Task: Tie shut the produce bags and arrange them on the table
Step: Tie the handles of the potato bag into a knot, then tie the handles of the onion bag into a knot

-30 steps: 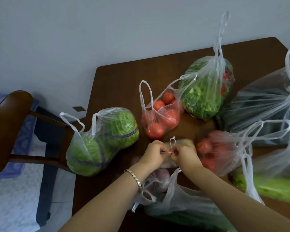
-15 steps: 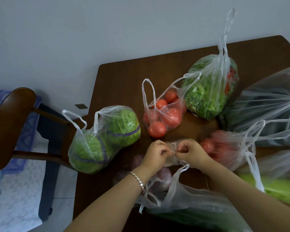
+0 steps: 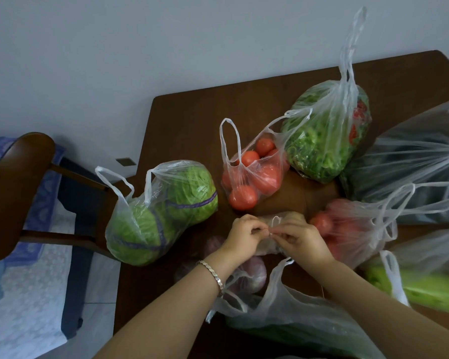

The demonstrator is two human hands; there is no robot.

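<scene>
A small clear bag of pale brown produce [image 3: 268, 248] lies in the middle of the brown table [image 3: 192, 120]. My left hand [image 3: 244, 235] and my right hand [image 3: 300, 238] meet over it, each pinching one of its thin handles [image 3: 275, 221], which form a small loop between them. Around it lie a cabbage bag [image 3: 163, 211], a tomato bag [image 3: 252, 174], a leafy greens bag [image 3: 324, 133], a second tomato bag [image 3: 347, 229] and an onion bag [image 3: 249, 275], all with loose handles.
A large dark bag [image 3: 410, 161] and a long green vegetable [image 3: 425, 288] fill the right side. A big clear bag [image 3: 296, 322] lies at the near edge. A wooden chair [image 3: 13, 182] stands left of the table, next to a blue patterned bed.
My hands have stayed over the small bag, working its handles; the loop between them has shifted slightly. The other bags have not moved.
</scene>
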